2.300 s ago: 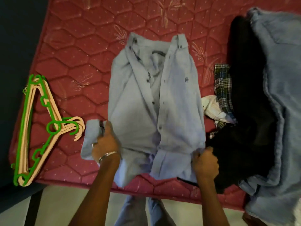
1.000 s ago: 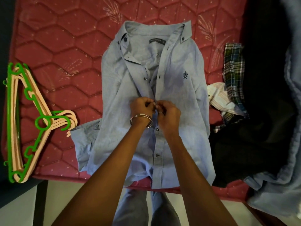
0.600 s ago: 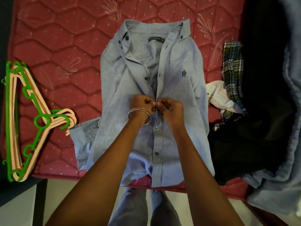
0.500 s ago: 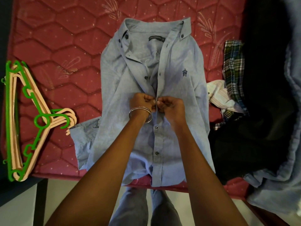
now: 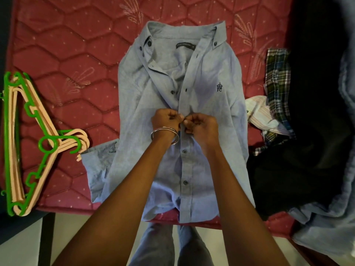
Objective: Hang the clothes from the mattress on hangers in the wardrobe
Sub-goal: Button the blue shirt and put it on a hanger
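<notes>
So the blue shirt [image 5: 207,116] is laid flat on the red mattress [image 5: 63,50], collar away from the person, hem hanging over the near edge; both hands sit together at the button strip mid-chest, left hand [image 5: 166,121] and right hand [image 5: 201,126] each curled tight and pinching the fabric edges, thumbs nearly touching. Off past the left hand there's a stack of hangers [image 5: 25,143], green on top of peach ones; past the right hand is a heap of clothes [image 5: 299,150], plaid, striped and dark stuff.

I am reading "FC" under a small crest on the blue shirt [image 5: 201,96], at two o'clock from my hands; the collar label is illegible.
</notes>
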{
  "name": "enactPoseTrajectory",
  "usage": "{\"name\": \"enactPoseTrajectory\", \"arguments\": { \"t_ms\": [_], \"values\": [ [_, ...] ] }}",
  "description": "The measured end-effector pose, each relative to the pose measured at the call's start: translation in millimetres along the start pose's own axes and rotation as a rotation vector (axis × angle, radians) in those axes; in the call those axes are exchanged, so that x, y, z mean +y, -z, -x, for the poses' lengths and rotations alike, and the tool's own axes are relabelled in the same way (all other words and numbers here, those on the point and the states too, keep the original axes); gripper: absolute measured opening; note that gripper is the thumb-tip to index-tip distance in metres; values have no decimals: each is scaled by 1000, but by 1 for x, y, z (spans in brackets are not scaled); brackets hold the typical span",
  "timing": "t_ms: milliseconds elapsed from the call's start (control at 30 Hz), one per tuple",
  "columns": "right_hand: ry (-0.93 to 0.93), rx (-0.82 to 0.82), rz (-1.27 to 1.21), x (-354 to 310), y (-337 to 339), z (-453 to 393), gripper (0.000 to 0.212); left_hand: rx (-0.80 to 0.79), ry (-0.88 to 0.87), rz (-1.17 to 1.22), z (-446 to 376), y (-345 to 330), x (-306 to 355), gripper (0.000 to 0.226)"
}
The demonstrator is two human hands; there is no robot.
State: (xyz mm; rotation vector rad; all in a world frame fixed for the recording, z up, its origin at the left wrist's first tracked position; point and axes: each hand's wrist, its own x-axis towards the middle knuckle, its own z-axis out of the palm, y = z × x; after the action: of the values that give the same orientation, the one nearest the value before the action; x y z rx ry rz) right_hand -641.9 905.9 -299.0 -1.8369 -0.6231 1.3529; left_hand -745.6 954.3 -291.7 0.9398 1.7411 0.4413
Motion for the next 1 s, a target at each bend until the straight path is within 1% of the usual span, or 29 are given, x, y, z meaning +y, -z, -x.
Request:
{"name": "enactPoseTrajectory", "arguments": {
  "t_ms": [67, 133, 200, 233, 267, 333, 367, 433, 533, 600, 633, 700, 733, 767, 800, 833, 867, 933, 1000],
  "values": [
    [-65, -20, -92, -3, 0, 0, 15, -19, 34, 56, 3, -6, 3, 9],
    [-121, -60, -160, -5, -1, -1, 21, -23, 20, 45, 3, -10, 4, 16],
    [-97, -67, -112, -5, -3, -3, 17, -19, -3, 27, 3, -10, 4, 20],
    [-27, -48, -11, -3, -3, -4, 12, -19, -19, 21, 3, -9, 4, 20],
    [89, -24, 139, -2, -1, -5, 8, -17, -37, 17, 2, -8, 3, 20],
    [410, 8, 466, 1, 4, -6, 6, -18, -83, 6, 1, -6, 0, 25],
    [545, 9, 575, 2, 6, -6, 8, -25, -104, 0, 1, -4, -2, 28],
    [692, 16, 683, 4, 7, -8, 19, -51, -131, -6, 0, -3, -2, 31],
    [793, 58, 739, 6, 6, -9, 35, -95, -150, -40, -3, -3, 1, 32],
    [745, 30, 732, 2, 9, -11, 37, -58, -180, -120, -4, -2, 4, 28],
    [692, 22, 718, -1, 10, -11, 38, 4, -203, -146, -4, 0, 6, 24],
    [611, 103, 647, -12, 11, -13, 33, 183, -289, -208, -10, 7, 11, 13],
    [587, 177, 597, -21, 10, -16, 27, 261, -360, -255, -15, 11, 15, 10],
    [563, 244, 566, -30, 7, -21, 19, 306, -431, -300, -22, 13, 20, 11],
    [528, 275, 560, -37, 2, -29, 13, 310, -482, -339, -29, 14, 25, 12],
    [485, 269, 585, -44, -3, -38, 11, 275, -493, -380, -37, 15, 31, 14],
    [427, 245, 633, -47, -10, -47, 14, 223, -465, -433, -44, 13, 36, 16],
    [346, 217, 768, -55, -24, -58, 20, 161, -342, -567, -57, 7, 41, 18],
    [387, 246, 949, -55, -32, -64, 27, 154, -237, -673, -63, 1, 39, 23]
  ]
}}
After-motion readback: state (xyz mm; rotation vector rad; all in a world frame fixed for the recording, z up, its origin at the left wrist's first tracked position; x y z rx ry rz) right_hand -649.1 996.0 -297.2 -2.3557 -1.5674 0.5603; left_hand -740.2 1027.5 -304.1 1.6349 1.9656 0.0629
